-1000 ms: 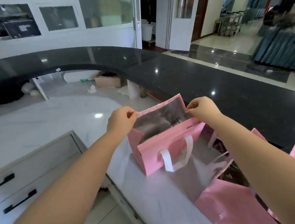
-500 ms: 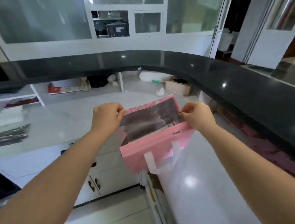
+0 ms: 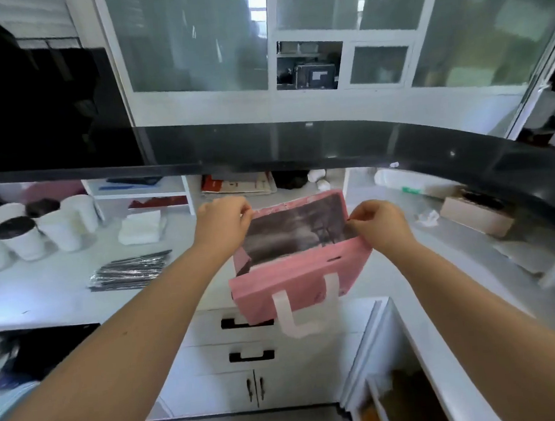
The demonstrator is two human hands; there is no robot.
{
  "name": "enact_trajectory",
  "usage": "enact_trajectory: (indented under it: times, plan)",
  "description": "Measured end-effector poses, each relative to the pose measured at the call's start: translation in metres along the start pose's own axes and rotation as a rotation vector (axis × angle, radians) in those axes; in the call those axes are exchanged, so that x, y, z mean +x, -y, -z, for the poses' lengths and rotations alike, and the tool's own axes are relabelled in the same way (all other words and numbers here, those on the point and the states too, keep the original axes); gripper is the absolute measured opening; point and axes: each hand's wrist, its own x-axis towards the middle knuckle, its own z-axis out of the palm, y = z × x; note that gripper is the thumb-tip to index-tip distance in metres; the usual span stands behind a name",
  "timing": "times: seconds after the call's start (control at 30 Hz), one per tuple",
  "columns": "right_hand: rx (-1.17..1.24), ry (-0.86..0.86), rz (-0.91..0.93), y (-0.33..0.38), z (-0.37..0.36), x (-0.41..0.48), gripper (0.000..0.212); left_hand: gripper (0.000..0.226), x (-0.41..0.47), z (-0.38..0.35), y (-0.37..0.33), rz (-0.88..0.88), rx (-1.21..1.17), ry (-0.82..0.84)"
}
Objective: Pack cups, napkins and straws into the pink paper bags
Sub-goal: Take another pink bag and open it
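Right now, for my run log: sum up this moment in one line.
pink bag: held up, mouth open | left hand: pinches rim | right hand: pinches rim | cups, napkins, straws: on counter, unpacked

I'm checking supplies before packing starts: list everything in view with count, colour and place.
pink paper bag: one, pink with a white handle, held open in the air at centre
cups: at least six, white, some with black lids, far left on the white counter
napkins: one stack, white, right of the cups
straws: one bundle, dark, in front of the napkins
cardboard box: one, brown, counter at right
drawers: two, white with black handles, below the bag
raised ledge: one, black, curved, behind the counter
left hand: pinches the bag's left rim
right hand: pinches its right rim
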Motion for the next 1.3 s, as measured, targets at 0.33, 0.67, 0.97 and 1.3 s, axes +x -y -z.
enact_trajectory:
  times: [0.33,0.67,0.97,1.3]
  plan:
    - [-0.012,0.083,0.069,0.033,-0.102,0.106,0.007,0.013,0.082,-0.031,0.083,0.148,0.002,0.027]
    - [0.130,0.219,0.123,0.047,-0.170,0.217,0.009,0.011,0.150,-0.080,0.123,0.362,0.042,0.021]
    - [0.589,-0.071,0.130,0.014,-0.195,0.171,0.039,0.023,0.142,-0.109,0.154,0.593,-0.525,-0.187]
    - [0.941,0.277,-0.256,-0.032,-0.261,0.069,0.013,0.019,0.082,-0.167,0.188,0.850,-0.877,-0.082]
